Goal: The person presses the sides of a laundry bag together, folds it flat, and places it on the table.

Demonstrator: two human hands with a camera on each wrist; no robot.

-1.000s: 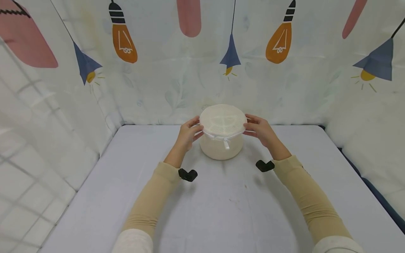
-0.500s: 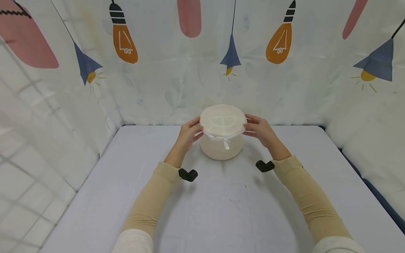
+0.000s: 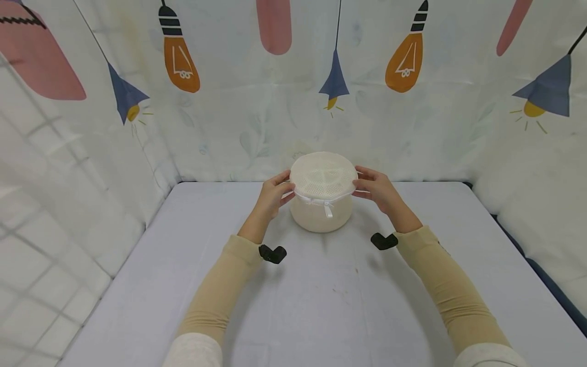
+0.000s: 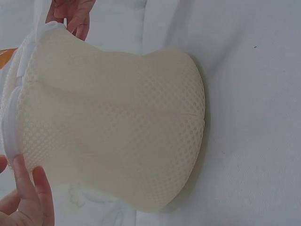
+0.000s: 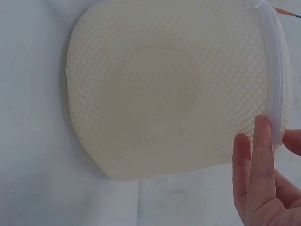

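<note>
A round cream mesh bag (image 3: 323, 204) with a white zipped rim stands upright at the far middle of the table (image 3: 321, 306). My left hand (image 3: 281, 187) holds the rim on its left side, thumb above and fingers below. My right hand (image 3: 363, 183) holds the rim on the opposite side the same way. In the left wrist view the mesh bag (image 4: 113, 127) fills the frame, with my left fingers (image 4: 28, 197) at its white rim. In the right wrist view the mesh bag (image 5: 164, 89) has my right fingers (image 5: 258, 160) lying along its rim.
A curtain printed with lamps and bulbs (image 3: 293, 102) closes in the table at the back and on both sides. A black wrist camera (image 3: 272, 253) sits on my left forearm and another (image 3: 384, 240) on my right. A white zip pull (image 3: 327, 209) hangs at the bag's front.
</note>
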